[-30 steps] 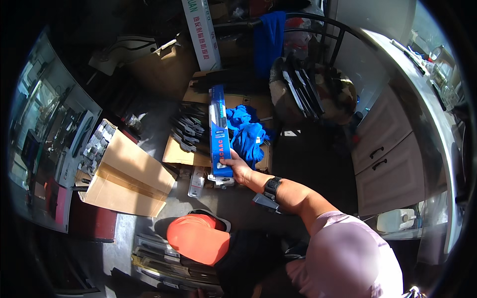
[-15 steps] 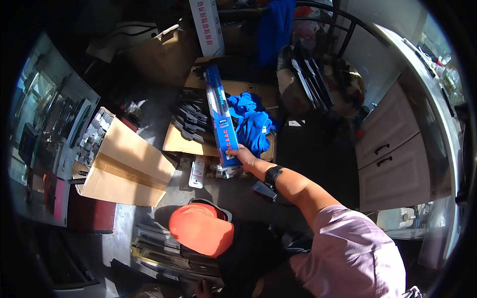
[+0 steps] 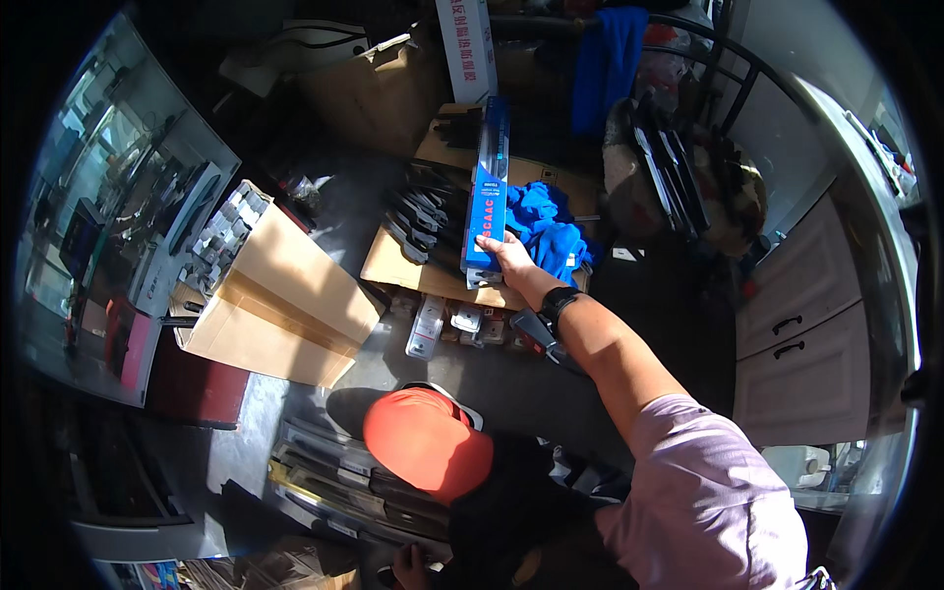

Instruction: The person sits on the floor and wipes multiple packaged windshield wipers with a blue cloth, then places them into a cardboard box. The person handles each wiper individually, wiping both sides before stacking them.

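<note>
My right hand (image 3: 507,258), with a dark watch on the wrist and the arm in a pale pink sleeve, grips the near end of a long, slim blue box (image 3: 489,192). The box points away from me, over an open cardboard carton (image 3: 398,264). Just right of it is a crumpled blue cloth (image 3: 551,231). On the left side of the carton lie several dark, long curved pieces (image 3: 421,216). My left hand is not in view.
A co-worker in an orange cap (image 3: 425,442) and dark clothes is low in front of me, one hand (image 3: 408,565) by stacked long packages (image 3: 339,482). A tall cardboard box (image 3: 280,315) stands left, white cabinets (image 3: 801,324) right. Small packages (image 3: 427,326) lie below the carton.
The view has shifted, so the surroundings sit further right. The blue box, still in my right hand, now points more straight away and its near end is higher in the picture.
</note>
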### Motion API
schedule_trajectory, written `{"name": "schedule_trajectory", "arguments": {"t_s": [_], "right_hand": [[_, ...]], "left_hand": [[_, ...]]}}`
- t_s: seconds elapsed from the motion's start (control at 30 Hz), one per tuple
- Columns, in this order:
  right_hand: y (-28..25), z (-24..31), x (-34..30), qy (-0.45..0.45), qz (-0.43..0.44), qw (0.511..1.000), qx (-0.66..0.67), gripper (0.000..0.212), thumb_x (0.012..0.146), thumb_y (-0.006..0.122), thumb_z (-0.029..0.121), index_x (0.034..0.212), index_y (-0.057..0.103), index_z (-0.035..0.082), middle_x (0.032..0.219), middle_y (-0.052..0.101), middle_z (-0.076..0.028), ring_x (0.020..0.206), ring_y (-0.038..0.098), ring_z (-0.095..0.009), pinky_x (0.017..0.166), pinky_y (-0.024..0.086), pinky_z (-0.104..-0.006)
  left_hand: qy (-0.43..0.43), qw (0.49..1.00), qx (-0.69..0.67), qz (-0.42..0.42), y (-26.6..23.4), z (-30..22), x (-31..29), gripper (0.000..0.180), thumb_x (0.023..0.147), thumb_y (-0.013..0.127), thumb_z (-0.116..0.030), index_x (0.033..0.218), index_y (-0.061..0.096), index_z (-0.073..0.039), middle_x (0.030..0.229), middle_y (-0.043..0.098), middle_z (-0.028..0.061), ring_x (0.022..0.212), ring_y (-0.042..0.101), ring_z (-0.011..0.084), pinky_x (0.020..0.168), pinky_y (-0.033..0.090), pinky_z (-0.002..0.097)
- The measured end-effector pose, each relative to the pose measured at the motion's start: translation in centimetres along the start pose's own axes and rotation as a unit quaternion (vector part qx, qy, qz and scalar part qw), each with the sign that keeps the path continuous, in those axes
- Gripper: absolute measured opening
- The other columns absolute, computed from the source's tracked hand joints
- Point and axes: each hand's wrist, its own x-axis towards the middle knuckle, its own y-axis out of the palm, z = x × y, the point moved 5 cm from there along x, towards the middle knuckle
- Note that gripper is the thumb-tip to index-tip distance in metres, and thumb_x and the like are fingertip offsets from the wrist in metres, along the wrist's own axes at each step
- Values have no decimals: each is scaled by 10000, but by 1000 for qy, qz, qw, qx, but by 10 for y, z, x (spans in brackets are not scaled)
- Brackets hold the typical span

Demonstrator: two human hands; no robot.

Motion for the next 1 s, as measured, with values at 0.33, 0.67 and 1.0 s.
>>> {"name": "schedule_trajectory", "arguments": {"t_s": [0.33, 0.67, 1.0], "right_hand": [[-6, 72, -52, -229, -149, 594, -756, 630, 744, 706, 338, 1299, 521, 105, 1267, 498, -158, 1227, 422, -336, 1040, 323, -496], [-133, 108, -63, -124, -211, 884, -398, 289, 816, 707, 163, 1039, 598, 14, 906, 668, -93, 824, 641, -210, 788, 498, -333], [16, 168, -147, 71, -40, 983, 163, 461, 936, 552, 259, 1304, 468, -5, 1333, 510, -193, 1222, 495, -345, 1073, 349, -515]], "left_hand": [[47, 995, 88, 20, -10, -4, -4, 223, 931, 570, -169, 975, 614, 45, 814, 645, 100, 702, 606, 154, 628, 498, 292], [64, 997, 35, 19, -3, -8, -7, 192, 920, 560, -127, 973, 611, 51, 836, 668, 121, 752, 643, 168, 666, 506, 292], [89, 996, -15, 17, -2, -29, -6, 216, 905, 616, -179, 1031, 623, -4, 872, 655, 53, 807, 612, 110, 713, 479, 252]]}}
